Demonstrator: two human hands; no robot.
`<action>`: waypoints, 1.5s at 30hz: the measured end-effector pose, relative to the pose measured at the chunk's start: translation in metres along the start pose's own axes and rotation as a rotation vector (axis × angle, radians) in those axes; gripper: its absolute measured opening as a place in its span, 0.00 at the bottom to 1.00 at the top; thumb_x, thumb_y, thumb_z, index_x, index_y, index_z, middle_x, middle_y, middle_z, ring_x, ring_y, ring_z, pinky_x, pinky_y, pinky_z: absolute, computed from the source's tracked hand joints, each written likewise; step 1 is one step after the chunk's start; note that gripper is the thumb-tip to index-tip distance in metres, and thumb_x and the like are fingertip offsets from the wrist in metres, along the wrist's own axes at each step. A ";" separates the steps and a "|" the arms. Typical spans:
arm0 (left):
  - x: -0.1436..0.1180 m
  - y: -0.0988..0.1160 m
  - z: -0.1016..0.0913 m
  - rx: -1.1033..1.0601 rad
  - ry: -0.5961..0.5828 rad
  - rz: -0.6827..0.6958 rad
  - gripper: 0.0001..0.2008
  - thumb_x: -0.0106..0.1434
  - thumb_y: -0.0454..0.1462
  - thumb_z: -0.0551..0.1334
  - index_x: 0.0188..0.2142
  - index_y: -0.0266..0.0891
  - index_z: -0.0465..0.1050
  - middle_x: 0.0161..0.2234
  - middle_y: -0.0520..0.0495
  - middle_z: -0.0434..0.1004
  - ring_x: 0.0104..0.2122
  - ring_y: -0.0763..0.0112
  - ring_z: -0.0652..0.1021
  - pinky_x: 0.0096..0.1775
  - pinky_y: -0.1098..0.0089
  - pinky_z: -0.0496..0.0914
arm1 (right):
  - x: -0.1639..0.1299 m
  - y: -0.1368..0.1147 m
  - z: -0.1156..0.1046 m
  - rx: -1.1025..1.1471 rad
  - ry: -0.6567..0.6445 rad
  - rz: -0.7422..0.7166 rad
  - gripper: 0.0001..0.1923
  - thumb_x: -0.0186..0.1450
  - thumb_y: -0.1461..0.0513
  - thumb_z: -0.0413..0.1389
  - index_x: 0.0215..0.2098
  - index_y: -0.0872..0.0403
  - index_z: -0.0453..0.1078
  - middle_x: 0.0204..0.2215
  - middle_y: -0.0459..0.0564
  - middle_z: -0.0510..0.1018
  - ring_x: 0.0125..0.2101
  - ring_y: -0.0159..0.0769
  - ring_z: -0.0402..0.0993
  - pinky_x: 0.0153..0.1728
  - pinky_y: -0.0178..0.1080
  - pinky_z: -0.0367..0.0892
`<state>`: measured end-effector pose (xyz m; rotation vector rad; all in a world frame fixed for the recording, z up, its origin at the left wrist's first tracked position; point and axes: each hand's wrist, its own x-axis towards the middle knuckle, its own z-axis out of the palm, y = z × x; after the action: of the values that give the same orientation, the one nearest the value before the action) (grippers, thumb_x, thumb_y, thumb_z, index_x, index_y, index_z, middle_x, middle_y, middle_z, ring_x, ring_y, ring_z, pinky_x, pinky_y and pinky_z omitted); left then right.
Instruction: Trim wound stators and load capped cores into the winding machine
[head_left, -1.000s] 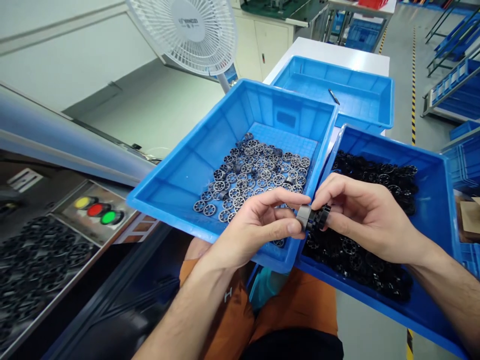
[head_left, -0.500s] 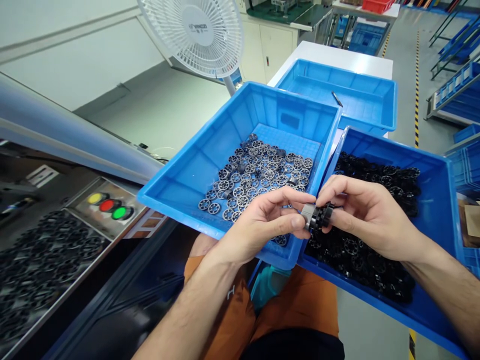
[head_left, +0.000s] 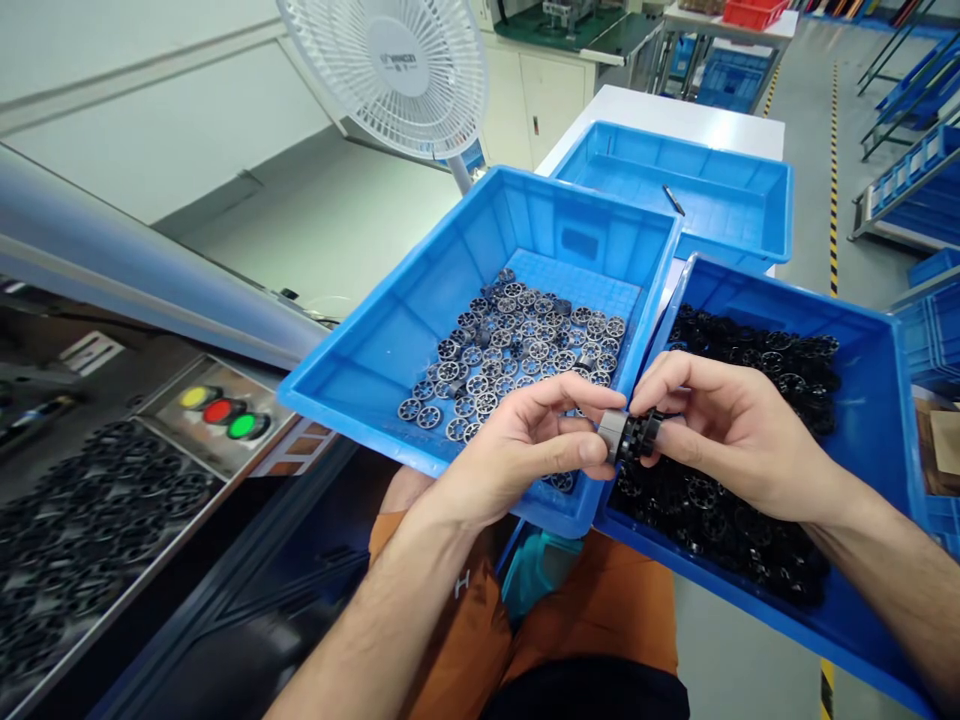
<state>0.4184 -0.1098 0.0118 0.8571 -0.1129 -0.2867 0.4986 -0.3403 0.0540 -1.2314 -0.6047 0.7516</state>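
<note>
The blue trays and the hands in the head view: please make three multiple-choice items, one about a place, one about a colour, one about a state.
1. Where does the tray of black parts lie?
A. to the right of the tray of grey wheels
B. behind the fan
C. on the floor

2. Which colour is the middle button on the panel at the left?
A. blue
B. red
C. white

3. How are the hands?
A. both flat on the lap
B. one inside the far tray
C. both pinching a small stack of parts between them

Answers:
1. A, its wall runs along the right wall of the grey-wheel tray.
2. B, it sits between a yellow and a green one.
3. C, the left hand grips the grey end, the right hand the black end.
</note>
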 end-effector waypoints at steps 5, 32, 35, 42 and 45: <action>0.000 0.000 0.000 -0.022 0.009 -0.014 0.16 0.64 0.37 0.86 0.50 0.44 0.92 0.38 0.49 0.90 0.35 0.73 0.91 0.41 0.78 0.86 | 0.003 0.005 0.001 0.017 0.011 -0.001 0.10 0.74 0.60 0.77 0.49 0.53 0.84 0.38 0.48 0.86 0.32 0.31 0.85 0.36 0.31 0.85; 0.002 0.000 0.004 0.222 0.299 0.126 0.15 0.60 0.50 0.87 0.38 0.45 0.94 0.41 0.46 0.92 0.41 0.67 0.89 0.46 0.72 0.85 | 0.001 0.001 0.005 -0.528 0.280 -0.331 0.15 0.60 0.56 0.87 0.34 0.48 0.88 0.39 0.50 0.89 0.37 0.39 0.88 0.37 0.37 0.88; 0.002 0.000 0.005 0.268 0.335 0.143 0.14 0.56 0.46 0.90 0.35 0.45 0.94 0.40 0.46 0.93 0.39 0.68 0.88 0.44 0.74 0.84 | 0.001 0.002 0.008 -0.640 0.273 -0.377 0.13 0.63 0.54 0.85 0.40 0.46 0.91 0.42 0.52 0.91 0.38 0.42 0.89 0.38 0.41 0.89; 0.001 -0.002 0.003 0.211 0.287 0.168 0.13 0.57 0.43 0.89 0.38 0.46 0.94 0.40 0.46 0.94 0.38 0.68 0.89 0.46 0.72 0.86 | -0.003 0.006 0.009 -0.623 0.264 -0.386 0.14 0.65 0.60 0.84 0.45 0.45 0.89 0.48 0.51 0.92 0.45 0.45 0.91 0.44 0.44 0.91; 0.001 -0.001 0.003 0.199 0.264 0.173 0.11 0.59 0.43 0.88 0.38 0.46 0.94 0.39 0.48 0.93 0.37 0.71 0.89 0.46 0.74 0.85 | -0.007 0.008 0.010 -0.541 0.272 -0.313 0.21 0.64 0.63 0.84 0.53 0.45 0.87 0.51 0.50 0.91 0.46 0.44 0.92 0.48 0.45 0.92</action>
<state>0.4183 -0.1130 0.0134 1.0683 0.0316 0.0018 0.4856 -0.3386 0.0484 -1.6497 -0.7787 0.1473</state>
